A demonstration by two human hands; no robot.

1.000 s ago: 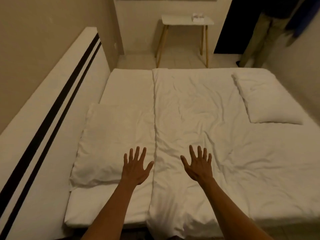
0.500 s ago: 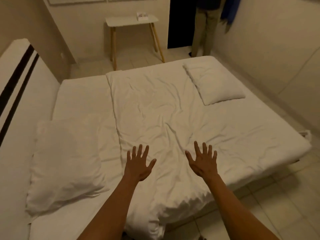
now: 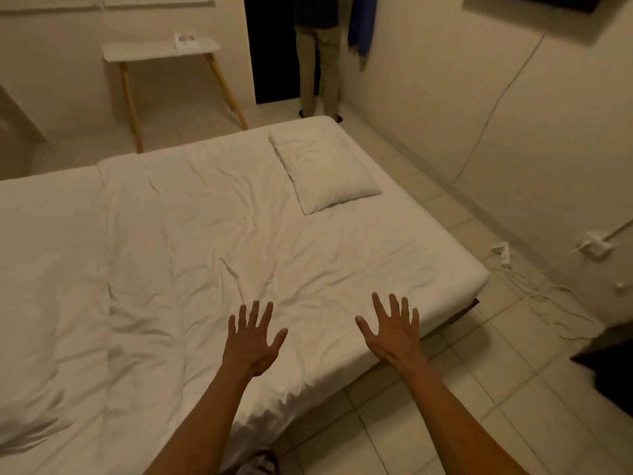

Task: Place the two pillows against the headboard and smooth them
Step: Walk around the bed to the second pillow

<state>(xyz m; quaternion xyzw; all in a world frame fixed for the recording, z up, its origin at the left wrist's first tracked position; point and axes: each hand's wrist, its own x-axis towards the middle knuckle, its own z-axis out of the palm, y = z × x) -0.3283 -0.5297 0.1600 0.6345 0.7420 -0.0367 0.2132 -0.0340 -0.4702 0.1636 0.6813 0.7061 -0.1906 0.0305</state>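
A white pillow [image 3: 323, 168] lies flat at the far right corner of the bed [image 3: 455, 282], on the rumpled white duvet [image 3: 219, 241]. The other pillow [image 3: 24, 399] shows only partly at the left edge, on the bare sheet. The headboard is out of view. My left hand [image 3: 251, 341] hovers over the duvet near the bed's front edge, fingers spread, holding nothing. My right hand [image 3: 392, 332] is stretched out above the bed's right front edge, also spread and holding nothing. Both hands are well short of the far pillow.
A white side table [image 3: 159, 49] with wooden legs stands beyond the bed. A person's legs [image 3: 320, 66] are in the dark doorway, a blue cloth [image 3: 361, 25] hanging beside. White cables and a power strip [image 3: 501, 253] lie on the tiled floor at right. A dark object [image 3: 613, 368] sits near the right edge.
My view has swung to the right: the headboard has left the frame, the left pillow is nearly out of view, and the floor on the right now shows. My hands stay spread.
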